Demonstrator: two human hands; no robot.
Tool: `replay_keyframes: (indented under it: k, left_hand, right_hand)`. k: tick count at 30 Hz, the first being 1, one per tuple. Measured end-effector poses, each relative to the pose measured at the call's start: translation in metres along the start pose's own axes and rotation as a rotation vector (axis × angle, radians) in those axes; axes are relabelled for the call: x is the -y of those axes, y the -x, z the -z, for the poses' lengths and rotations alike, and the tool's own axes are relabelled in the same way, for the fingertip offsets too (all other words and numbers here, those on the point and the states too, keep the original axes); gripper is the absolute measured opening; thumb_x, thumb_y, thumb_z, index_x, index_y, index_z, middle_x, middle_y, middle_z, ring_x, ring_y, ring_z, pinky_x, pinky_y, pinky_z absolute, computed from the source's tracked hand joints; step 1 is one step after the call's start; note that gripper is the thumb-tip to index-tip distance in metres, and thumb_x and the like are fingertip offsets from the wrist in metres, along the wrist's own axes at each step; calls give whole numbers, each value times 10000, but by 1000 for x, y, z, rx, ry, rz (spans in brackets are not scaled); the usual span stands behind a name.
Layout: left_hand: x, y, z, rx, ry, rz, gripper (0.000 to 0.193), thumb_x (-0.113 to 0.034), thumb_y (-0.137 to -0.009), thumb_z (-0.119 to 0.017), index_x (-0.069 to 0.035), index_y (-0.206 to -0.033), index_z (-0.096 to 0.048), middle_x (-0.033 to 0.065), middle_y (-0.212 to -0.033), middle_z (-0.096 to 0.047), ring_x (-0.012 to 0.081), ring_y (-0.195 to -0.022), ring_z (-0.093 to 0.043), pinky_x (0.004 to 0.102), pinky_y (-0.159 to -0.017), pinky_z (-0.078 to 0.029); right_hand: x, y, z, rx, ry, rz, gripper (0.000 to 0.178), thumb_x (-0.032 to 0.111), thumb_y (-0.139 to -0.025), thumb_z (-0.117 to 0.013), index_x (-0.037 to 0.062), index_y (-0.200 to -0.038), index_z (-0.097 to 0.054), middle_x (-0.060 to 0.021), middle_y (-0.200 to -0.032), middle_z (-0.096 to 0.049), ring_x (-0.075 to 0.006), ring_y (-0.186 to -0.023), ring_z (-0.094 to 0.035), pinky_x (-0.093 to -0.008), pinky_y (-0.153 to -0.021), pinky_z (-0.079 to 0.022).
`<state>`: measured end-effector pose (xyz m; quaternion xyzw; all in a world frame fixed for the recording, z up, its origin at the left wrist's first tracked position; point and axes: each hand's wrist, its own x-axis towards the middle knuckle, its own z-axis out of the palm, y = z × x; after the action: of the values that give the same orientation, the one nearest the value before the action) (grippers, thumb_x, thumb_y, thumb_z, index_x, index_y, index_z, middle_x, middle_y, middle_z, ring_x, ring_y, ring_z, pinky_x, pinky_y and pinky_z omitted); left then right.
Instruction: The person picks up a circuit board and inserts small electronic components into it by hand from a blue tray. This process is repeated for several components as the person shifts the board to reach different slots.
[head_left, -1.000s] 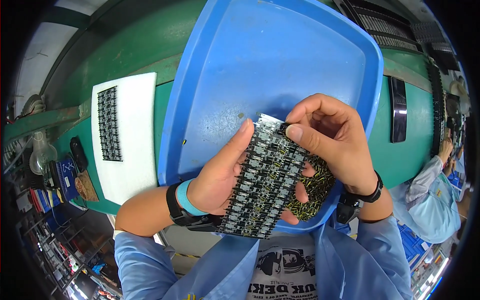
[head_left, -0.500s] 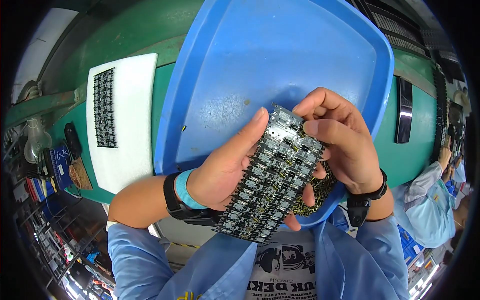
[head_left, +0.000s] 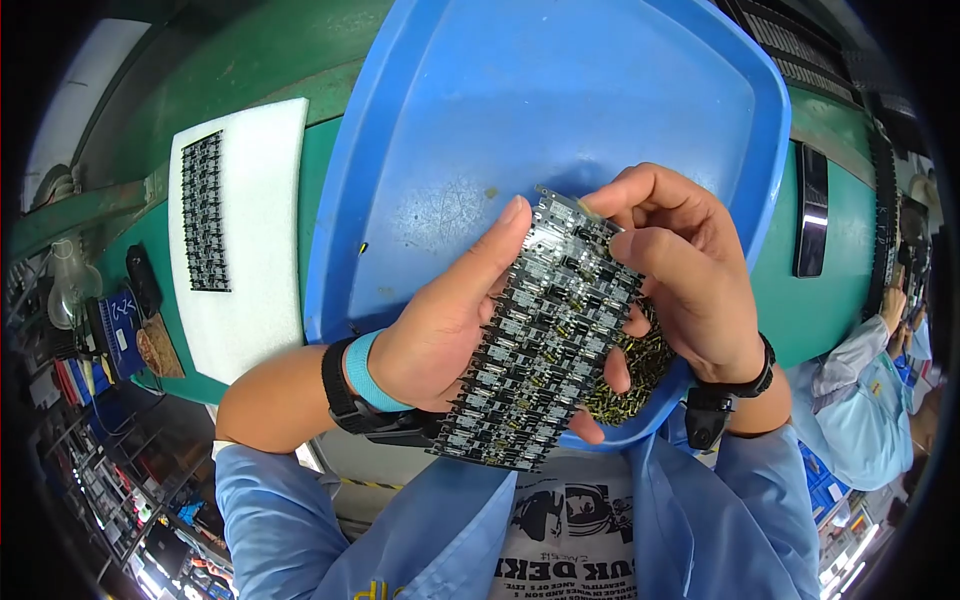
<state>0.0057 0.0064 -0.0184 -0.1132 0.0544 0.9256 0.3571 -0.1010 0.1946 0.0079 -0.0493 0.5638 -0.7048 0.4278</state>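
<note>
My left hand grips a circuit board panel from below, its thumb along the upper left edge and its fingertips showing past the right edge. The panel is tilted, covered with rows of small black and silver parts and some yellowish pieces. My right hand is closed at the panel's upper right corner, thumb and index finger bent close to the board. A small yellowish bit shows by the index fingertip; what the pinch holds is too small to tell. Below sits a large blue tray, with a heap of small yellow-and-black parts at its near right.
On the left, a second circuit board panel lies on a white foam sheet on the green table. A black phone rests right of the tray. One loose part lies in the tray. Another person's sleeve shows at far right.
The panel and both hands have shifted slightly up and left in the picture. My right thumb and index finger stay by the panel's upper right corner.
</note>
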Motion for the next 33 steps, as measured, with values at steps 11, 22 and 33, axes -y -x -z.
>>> replay_keyframes:
  k: [11,22,33]
  left_hand:
    - [-1,-2,-7,3,-71,-13,1029,-796,-1045,-183,56,-1586,-385,228,-1434,-574,355,-1165,-675,596,-926,-625]
    - [3,-2,5,199,3,33,997,-771,-1059,-218,38,-1632,-314,184,-1402,-598,329,-1181,-671,567,-942,-621]
    - [-2,-4,-1,135,-38,-31,978,-766,-1062,-237,33,-1611,-368,168,-1363,-611,323,-1160,-670,559,-951,-620]
  right_hand:
    - [28,3,2,-3,81,-123,184,20,-1002,-632,-7,-1174,-690,-14,-884,-701,-52,-610,-588,-220,-544,-464]
    - [78,-85,63,-142,1422,572,289,46,-897,-802,25,-1174,-723,-12,-921,-668,-124,-875,-634,-275,-765,-517]
    - [81,-150,51,27,1477,459,211,87,-957,-719,-5,-1143,-681,-67,-882,-670,-178,-853,-648,-335,-809,-531]
